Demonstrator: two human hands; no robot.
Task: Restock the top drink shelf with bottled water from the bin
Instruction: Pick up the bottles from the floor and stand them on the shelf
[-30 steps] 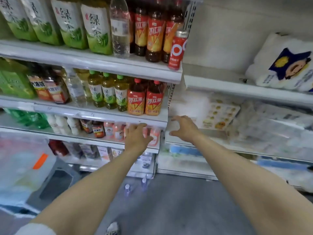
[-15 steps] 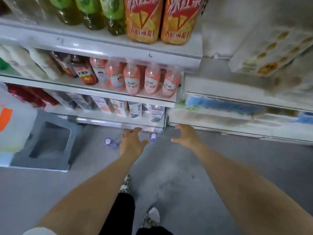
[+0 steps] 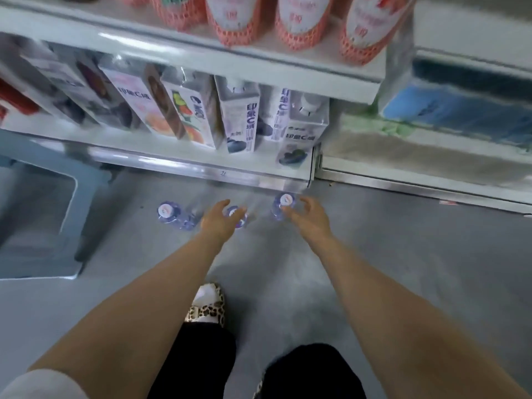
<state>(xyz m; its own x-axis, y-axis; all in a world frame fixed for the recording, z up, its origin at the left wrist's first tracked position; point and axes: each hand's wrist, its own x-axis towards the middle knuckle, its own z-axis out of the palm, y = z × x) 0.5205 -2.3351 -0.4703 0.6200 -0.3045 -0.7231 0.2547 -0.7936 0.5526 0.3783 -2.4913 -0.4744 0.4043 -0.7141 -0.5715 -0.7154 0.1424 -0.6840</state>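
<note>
Three clear water bottles stand upright on the grey floor just before the lowest shelf, seen from above by their white caps. My left hand [image 3: 220, 218] hovers with spread fingers over the middle bottle [image 3: 237, 216], partly hiding it. My right hand [image 3: 306, 213] reaches with loosely curved fingers beside the right bottle [image 3: 283, 204]; whether it touches is unclear. The left bottle [image 3: 167, 213] stands apart, untouched. The top drink shelf is out of view.
The lowest shelf [image 3: 201, 167] carries white and purple drink cartons [image 3: 239, 119]. Above it stand pink-wrapped bottles [image 3: 299, 21]. A grey bin [image 3: 69, 226] sits on the floor at left. My leopard-print slipper [image 3: 207, 305] and dark trousers are below.
The view has tipped down from the upper shelves to the floor. Both hands have dropped from shelf height to just above the water bottles.
</note>
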